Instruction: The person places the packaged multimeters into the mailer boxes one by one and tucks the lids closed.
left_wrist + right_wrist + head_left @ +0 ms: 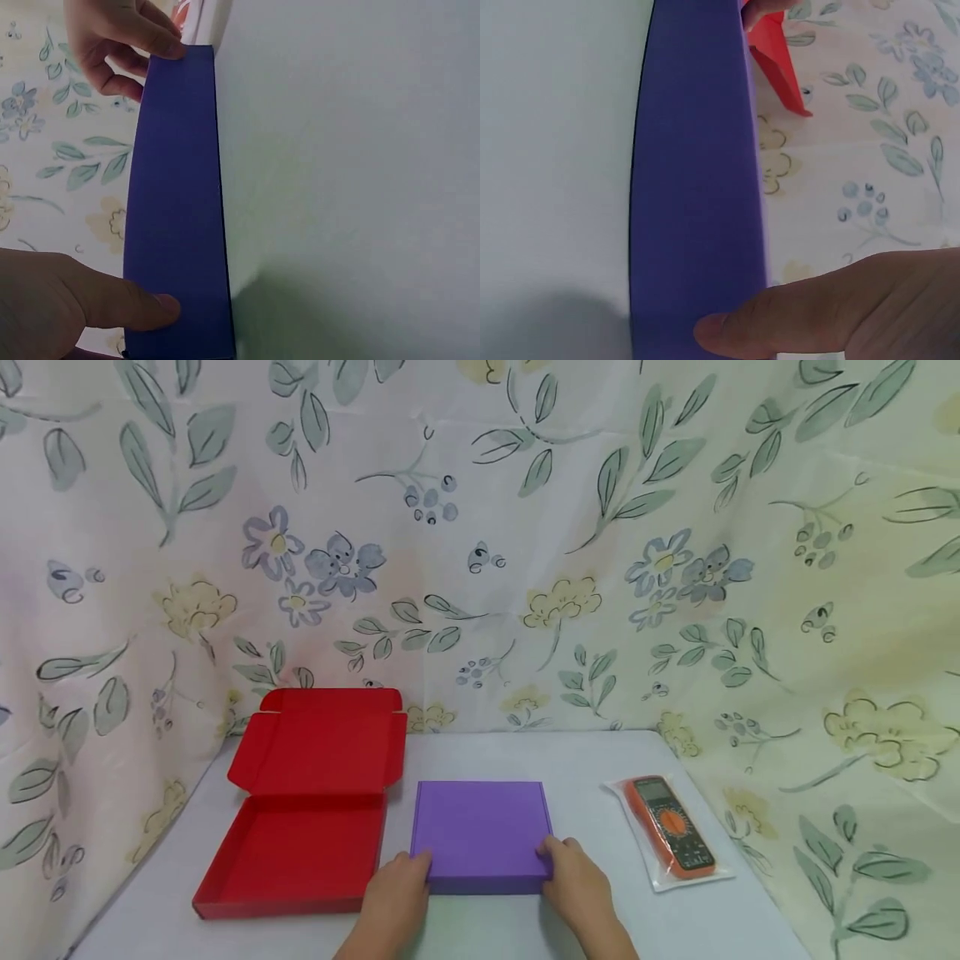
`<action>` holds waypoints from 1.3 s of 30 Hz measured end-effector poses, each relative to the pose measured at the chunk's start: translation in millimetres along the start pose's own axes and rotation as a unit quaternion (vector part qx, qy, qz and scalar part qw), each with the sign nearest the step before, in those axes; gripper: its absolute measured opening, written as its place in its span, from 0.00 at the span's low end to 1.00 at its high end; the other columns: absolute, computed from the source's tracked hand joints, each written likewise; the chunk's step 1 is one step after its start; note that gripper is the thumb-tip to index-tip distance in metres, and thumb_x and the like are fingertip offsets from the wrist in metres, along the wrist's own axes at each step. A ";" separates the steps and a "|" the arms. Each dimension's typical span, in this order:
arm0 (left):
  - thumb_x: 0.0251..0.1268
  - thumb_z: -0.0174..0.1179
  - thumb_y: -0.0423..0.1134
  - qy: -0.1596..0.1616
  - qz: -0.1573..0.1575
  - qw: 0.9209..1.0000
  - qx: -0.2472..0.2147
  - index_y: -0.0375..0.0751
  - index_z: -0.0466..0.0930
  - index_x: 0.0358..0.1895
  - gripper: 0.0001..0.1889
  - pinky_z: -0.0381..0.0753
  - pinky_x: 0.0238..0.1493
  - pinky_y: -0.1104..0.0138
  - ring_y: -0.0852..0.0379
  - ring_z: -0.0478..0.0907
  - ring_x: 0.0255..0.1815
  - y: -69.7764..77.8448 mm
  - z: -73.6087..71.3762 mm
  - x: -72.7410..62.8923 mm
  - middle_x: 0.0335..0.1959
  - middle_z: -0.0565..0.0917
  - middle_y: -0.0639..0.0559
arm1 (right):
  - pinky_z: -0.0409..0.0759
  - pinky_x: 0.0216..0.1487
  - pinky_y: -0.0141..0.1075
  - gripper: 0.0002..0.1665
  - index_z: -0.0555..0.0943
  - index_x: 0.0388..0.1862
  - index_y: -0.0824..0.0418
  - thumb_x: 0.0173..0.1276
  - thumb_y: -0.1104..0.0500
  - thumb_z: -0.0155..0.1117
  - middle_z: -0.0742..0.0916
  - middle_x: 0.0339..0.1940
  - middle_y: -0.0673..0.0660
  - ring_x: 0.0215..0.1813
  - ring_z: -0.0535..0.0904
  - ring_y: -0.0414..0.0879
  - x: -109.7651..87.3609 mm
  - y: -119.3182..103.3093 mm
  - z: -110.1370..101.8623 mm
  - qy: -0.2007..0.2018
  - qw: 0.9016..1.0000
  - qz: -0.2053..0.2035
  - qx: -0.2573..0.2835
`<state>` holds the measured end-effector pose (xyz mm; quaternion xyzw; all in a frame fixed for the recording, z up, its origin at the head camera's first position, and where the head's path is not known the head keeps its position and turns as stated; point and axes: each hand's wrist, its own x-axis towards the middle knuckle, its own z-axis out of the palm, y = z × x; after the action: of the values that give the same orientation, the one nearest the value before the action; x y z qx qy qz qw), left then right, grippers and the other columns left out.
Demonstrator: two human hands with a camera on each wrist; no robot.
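A closed purple box [483,827] lies flat on the white table in the middle of the head view. My left hand [397,889] grips its near left corner, and in the left wrist view the left thumb [142,304] presses the front face. At the near right corner, my right hand [577,885] holds the box in the same way. Its thumb [742,326] lies on the front face in the right wrist view. Left of the purple box stands an open red box [315,852], its lid raised toward the back.
On the right lies an orange and black multimeter [670,825] inside a clear plastic bag [663,883]. A floral cloth [480,652] hangs behind the white table [480,756] and along its sides.
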<state>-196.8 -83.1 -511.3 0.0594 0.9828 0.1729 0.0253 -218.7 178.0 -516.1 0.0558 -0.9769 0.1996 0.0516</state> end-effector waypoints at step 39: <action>0.65 0.64 0.28 0.045 0.101 0.984 0.142 0.40 0.86 0.33 0.05 0.86 0.38 0.57 0.50 0.84 0.39 68.2 19.8 125.3 0.34 0.85 0.49 | 0.80 0.37 0.53 0.18 0.82 0.35 0.62 0.49 0.59 0.81 0.86 0.33 0.59 0.34 0.80 0.53 120.3 49.7 -35.9 -0.061 0.989 0.107 -0.083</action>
<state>-312.3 2.9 -510.2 0.1532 0.9865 0.0361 -0.0455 -341.3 227.1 -487.6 -0.0412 -0.9918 0.1184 -0.0257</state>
